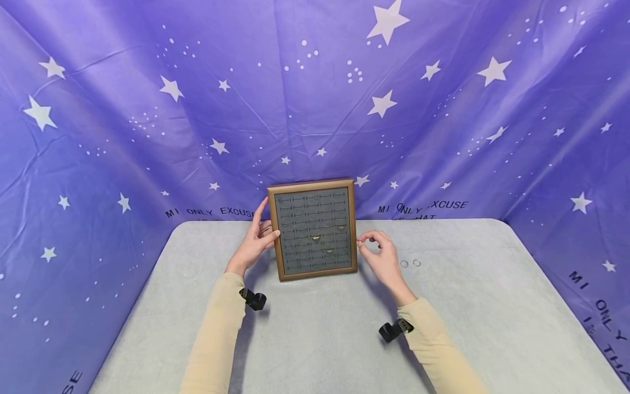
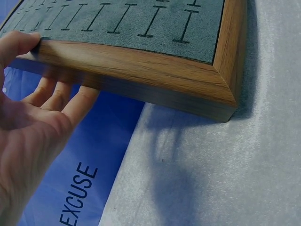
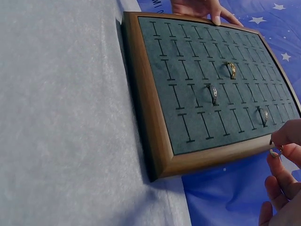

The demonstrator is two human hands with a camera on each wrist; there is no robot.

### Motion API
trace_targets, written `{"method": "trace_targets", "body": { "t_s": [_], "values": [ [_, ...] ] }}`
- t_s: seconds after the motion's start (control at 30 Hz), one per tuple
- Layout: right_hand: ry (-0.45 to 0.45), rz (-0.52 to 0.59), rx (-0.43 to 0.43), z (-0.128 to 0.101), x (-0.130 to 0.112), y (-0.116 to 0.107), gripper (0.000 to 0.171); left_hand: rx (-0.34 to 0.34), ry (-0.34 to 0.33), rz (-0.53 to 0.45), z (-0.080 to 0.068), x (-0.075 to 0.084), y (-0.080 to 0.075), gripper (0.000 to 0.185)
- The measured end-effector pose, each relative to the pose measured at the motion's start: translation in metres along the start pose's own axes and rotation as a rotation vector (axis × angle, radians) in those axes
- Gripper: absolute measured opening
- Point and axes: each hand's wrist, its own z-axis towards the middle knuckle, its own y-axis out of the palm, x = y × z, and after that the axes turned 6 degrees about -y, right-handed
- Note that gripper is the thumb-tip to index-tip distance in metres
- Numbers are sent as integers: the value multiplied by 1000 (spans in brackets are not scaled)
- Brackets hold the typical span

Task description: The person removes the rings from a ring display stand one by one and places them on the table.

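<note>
L hand (image 1: 253,241) grips tilted ring tray (image 1: 315,229) by its left edge; R hand (image 1: 381,257) pinches a ring (image 3: 275,151) just right of it. Risk: tray slips, seated rings (image 3: 214,94) drop out.

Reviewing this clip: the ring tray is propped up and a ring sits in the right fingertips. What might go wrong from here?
1. The ring display tray stands tilted on its lower edge, steadied only by the left hand at its side; if that hold slackens, it may tip.
2. The right hand pinches a small ring by the fingertips at the tray's edge; it may slip and drop.
3. Three rings sit in slots; a jolt might loosen them.
</note>
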Motion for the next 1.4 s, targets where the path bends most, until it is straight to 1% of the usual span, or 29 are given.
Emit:
{"method": "trace_targets", "body": {
  "t_s": [0.27, 0.47, 0.8, 1.0, 1.17, 1.27, 1.4],
  "values": [
    [3, -1, 9, -5, 7, -9, 10, 4, -8, 4, 0, 2, 1, 89],
    [50, -21, 9, -10, 12, -16, 10, 5, -11, 5, -1, 2, 1, 89],
    [93, -73, -5, -21, 21, -25, 7, -7, -3, -17, -1, 1, 0, 89],
    [93, -88, -8, -31, 31, -31, 7, -5, -7, -11, 0, 0, -1, 89],
    [75, -98, -12, -38, 39, -35, 7, -2, -14, -13, 0, 0, -1, 90],
    [64, -112, -21, -41, 44, -39, 5, -1, -16, -13, 0, 0, -1, 90],
    [68, -148, -42, -45, 50, -44, 7, 4, -15, -12, 0, -1, -1, 90]
  ]
}}
